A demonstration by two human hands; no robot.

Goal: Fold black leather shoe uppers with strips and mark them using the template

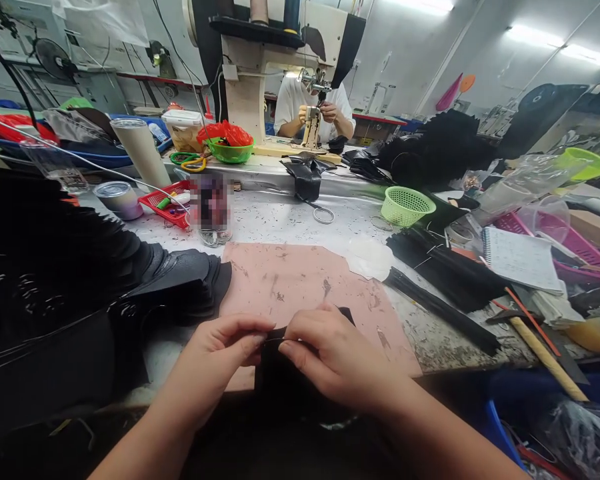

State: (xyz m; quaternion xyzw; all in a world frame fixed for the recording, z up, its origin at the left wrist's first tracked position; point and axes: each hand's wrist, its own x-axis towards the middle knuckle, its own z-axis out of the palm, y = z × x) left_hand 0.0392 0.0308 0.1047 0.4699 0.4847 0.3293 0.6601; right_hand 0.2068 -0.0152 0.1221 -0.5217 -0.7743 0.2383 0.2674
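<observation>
Near the table's front edge, a black piece of leather or fabric (pixel 273 370) is pinched along its upper edge by both hands. My left hand (pixel 220 350) grips that edge between thumb and forefinger. Close beside it, my right hand (pixel 330 353) is closed on the same edge, fingers bent over it. The lower part of the piece hangs toward my lap and merges with dark surroundings. Beneath the hands lies a worn pink sheet (pixel 290 273). A tall stack of black leather pieces (pixel 180 280) stands to the left.
At right lie black strips (pixel 445 313), a hammer (pixel 545 353) and a notebook (pixel 520 257). A green basket (pixel 407 207), scissors (pixel 323 212), a glass jar (pixel 215 233) and a red tray (pixel 165 203) stand farther back. Beyond, a person (pixel 340 113) works at a sewing machine (pixel 245 93).
</observation>
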